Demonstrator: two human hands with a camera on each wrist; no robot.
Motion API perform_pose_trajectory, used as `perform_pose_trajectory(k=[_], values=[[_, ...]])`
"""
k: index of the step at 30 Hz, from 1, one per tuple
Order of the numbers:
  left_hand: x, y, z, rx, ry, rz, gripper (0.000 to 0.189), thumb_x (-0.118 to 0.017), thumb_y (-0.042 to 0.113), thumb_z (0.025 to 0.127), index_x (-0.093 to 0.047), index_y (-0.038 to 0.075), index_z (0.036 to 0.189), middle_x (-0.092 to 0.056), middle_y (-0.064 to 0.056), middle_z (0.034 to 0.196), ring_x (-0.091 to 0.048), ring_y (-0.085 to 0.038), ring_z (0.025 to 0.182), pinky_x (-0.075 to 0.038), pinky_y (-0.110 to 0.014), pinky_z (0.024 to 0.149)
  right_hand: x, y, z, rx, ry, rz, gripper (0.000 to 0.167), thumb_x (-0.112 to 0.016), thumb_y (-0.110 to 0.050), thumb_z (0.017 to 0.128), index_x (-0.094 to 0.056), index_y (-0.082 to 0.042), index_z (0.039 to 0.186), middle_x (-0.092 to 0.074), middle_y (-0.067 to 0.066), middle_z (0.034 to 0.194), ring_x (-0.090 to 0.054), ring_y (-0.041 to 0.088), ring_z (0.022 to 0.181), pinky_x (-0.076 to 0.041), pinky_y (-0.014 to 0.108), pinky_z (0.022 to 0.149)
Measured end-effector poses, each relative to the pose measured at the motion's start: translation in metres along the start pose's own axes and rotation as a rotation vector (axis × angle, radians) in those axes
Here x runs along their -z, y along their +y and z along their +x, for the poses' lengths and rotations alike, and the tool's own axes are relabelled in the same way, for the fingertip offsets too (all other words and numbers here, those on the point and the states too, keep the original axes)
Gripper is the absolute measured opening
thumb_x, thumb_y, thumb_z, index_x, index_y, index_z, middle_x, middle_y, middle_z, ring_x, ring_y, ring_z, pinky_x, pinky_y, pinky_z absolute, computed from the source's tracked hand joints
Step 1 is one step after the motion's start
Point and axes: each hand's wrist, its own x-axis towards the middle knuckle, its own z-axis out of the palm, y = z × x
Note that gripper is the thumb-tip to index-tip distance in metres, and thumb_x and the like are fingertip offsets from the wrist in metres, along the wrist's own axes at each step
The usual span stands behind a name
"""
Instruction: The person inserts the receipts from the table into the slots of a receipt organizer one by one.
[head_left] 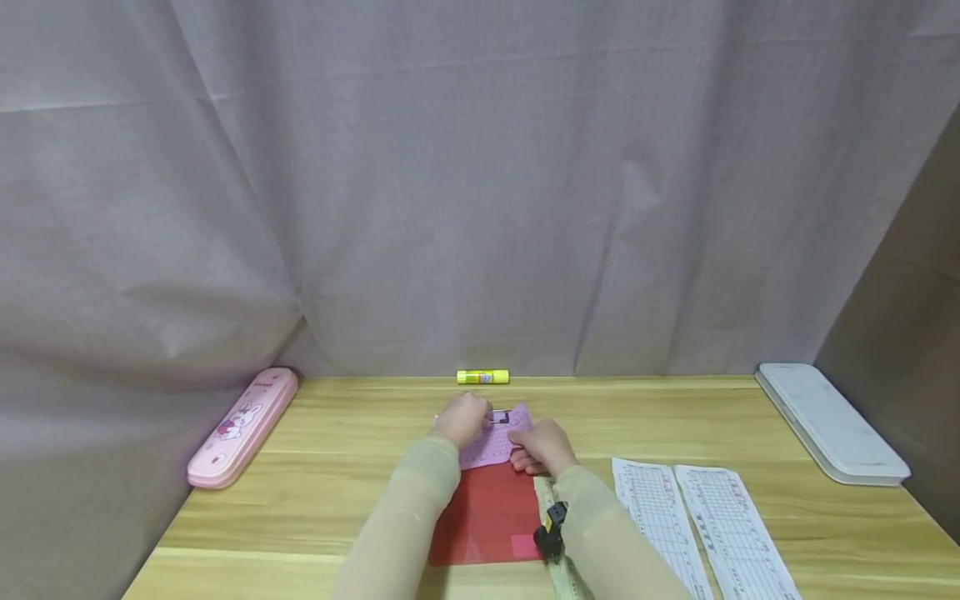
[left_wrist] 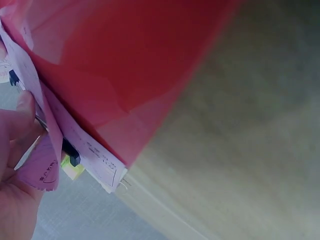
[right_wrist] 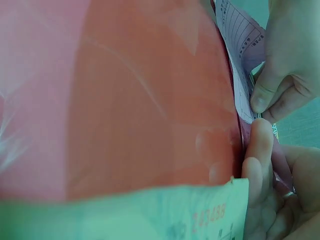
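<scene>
A lilac printed form [head_left: 483, 452] lies over the far end of a red folder [head_left: 480, 517]. Across the form's top edge runs a metal paper fastener [head_left: 504, 416] with black ends. My left hand [head_left: 463, 419] pinches the fastener's thin strip between thumb and fingers; its thumb [left_wrist: 25, 107] presses beside the strip in the left wrist view. With thumb above and fingers beneath, my right hand [head_left: 546, 447] holds the form's right side, which curls upward. In the right wrist view, the right fingertips [right_wrist: 261, 132] sit close below the left thumb [right_wrist: 262, 95].
A pale green printed slip [head_left: 544, 493] lies along the folder's right edge, partly under the right forearm. Two white printed sheets [head_left: 660, 508] lie to the right. Beyond the hands is a yellow glue stick [head_left: 482, 377]. A pink case [head_left: 243, 429] and a white case [head_left: 832, 423] flank the table.
</scene>
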Motion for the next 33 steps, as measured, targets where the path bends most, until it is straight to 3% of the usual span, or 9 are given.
perform_pose_trajectory(k=[5, 9, 12, 15, 22, 29, 33], values=[[-0.001, -0.006, 0.004, -0.028, 0.019, -0.094, 0.006, -0.074, 0.013, 0.081, -0.075, 0.012, 0.087, -0.072, 0.001, 0.084, -0.067, -0.015, 0.083, -0.054, -0.028, 0.077, 0.003, 0.001, -0.002, 0.013, -0.008, 0.033, 0.022, -0.063, -0.018, 0.088, -0.062, 0.003, 0.082, -0.06, 0.001, 0.05, -0.057, 0.007, 0.04, -0.048, 0.02, 0.039], [0.003, -0.018, 0.004, -0.072, 0.006, -0.273, 0.013, -0.071, 0.008, 0.082, -0.075, 0.006, 0.095, -0.073, -0.004, 0.092, -0.068, -0.019, 0.09, -0.053, -0.03, 0.082, 0.004, -0.002, -0.002, -0.001, -0.017, 0.032, 0.022, -0.063, -0.018, 0.088, -0.061, 0.003, 0.085, -0.062, 0.002, 0.051, -0.058, 0.008, 0.041, -0.049, 0.021, 0.04], [0.011, -0.028, 0.001, -0.02, -0.035, -0.453, 0.019, -0.066, 0.003, 0.086, -0.072, 0.0, 0.103, -0.072, -0.01, 0.101, -0.066, -0.024, 0.099, -0.053, -0.035, 0.088, 0.005, -0.003, -0.002, -0.008, -0.022, 0.014, 0.022, -0.063, -0.019, 0.088, -0.061, 0.003, 0.085, -0.062, 0.003, 0.052, -0.059, 0.008, 0.042, -0.049, 0.02, 0.04], [0.017, -0.038, -0.001, 0.044, -0.039, -0.506, 0.021, -0.064, 0.003, 0.088, -0.07, -0.002, 0.107, -0.07, -0.013, 0.105, -0.065, -0.026, 0.102, -0.052, -0.036, 0.089, 0.005, -0.004, -0.002, -0.005, -0.02, 0.006, 0.022, -0.064, -0.018, 0.088, -0.062, 0.003, 0.083, -0.061, 0.003, 0.052, -0.059, 0.009, 0.042, -0.049, 0.02, 0.04], [0.025, -0.046, -0.007, 0.068, 0.033, -0.374, 0.01, -0.07, 0.014, 0.086, -0.075, 0.007, 0.089, -0.073, -0.003, 0.088, -0.067, -0.019, 0.088, -0.054, -0.035, 0.081, 0.007, -0.004, 0.0, 0.006, -0.011, 0.003, 0.023, -0.064, -0.017, 0.088, -0.063, 0.005, 0.082, -0.061, 0.003, 0.051, -0.058, 0.008, 0.041, -0.048, 0.019, 0.039], [0.012, -0.033, -0.008, 0.003, -0.004, -0.246, 0.029, -0.076, 0.031, 0.077, -0.074, 0.011, 0.098, -0.073, 0.0, 0.092, -0.067, -0.017, 0.089, -0.054, -0.032, 0.081, 0.006, -0.003, -0.007, 0.036, -0.006, -0.004, 0.02, -0.064, -0.013, 0.086, -0.061, 0.007, 0.083, -0.06, 0.006, 0.052, -0.057, 0.01, 0.039, -0.048, 0.021, 0.038], [0.008, -0.027, -0.009, -0.045, 0.042, -0.175, 0.027, -0.078, 0.031, 0.075, -0.074, 0.012, 0.093, -0.072, 0.001, 0.086, -0.067, -0.016, 0.083, -0.054, -0.031, 0.076, 0.007, -0.006, -0.011, 0.179, 0.159, -0.212, 0.03, -0.069, -0.015, 0.079, -0.053, 0.005, 0.095, -0.059, 0.008, 0.07, -0.057, 0.016, 0.053, -0.051, 0.029, 0.049]])
